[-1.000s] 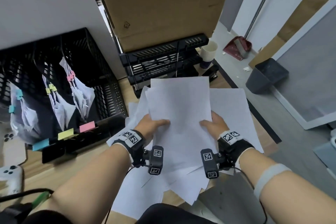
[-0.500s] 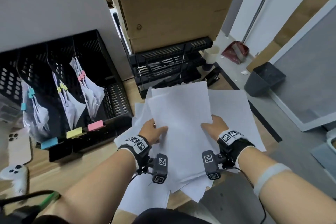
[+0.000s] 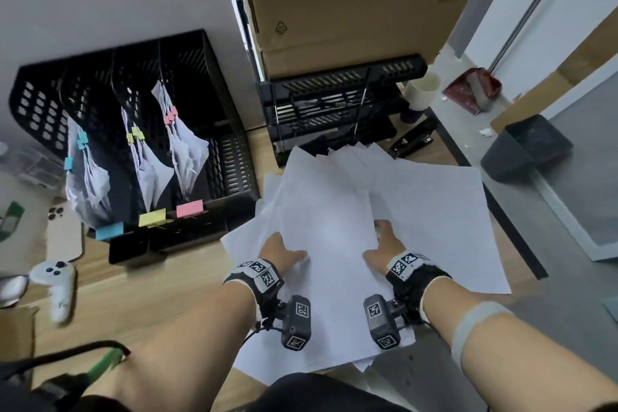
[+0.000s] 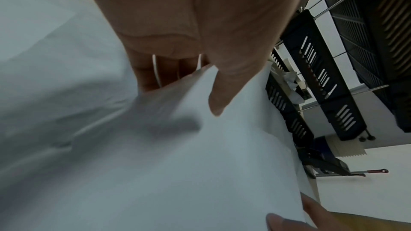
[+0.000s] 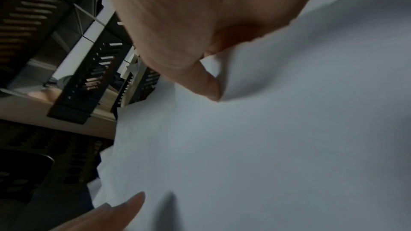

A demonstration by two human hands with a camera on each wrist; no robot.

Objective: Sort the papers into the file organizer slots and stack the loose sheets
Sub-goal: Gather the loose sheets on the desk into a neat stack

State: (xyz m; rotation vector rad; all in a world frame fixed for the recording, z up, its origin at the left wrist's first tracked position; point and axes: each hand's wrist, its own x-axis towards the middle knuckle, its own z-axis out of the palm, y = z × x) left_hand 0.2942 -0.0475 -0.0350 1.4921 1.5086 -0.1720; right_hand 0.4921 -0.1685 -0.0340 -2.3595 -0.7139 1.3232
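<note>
A wooden table (image 3: 174,281) carries everything here. On its far left stands a black file organizer (image 3: 214,130), with blue, yellow and pink tags along its near edge. To the right, at the far side, sits a black stacked letter tray (image 3: 337,100); beside it a pale cup (image 3: 422,90) and a black stapler (image 3: 413,142). Loose white sheets (image 3: 434,211) lie spread over the near right part, some overhanging the edge. At the near left lie a phone (image 3: 63,234) and a white game controller (image 3: 60,288).
</note>
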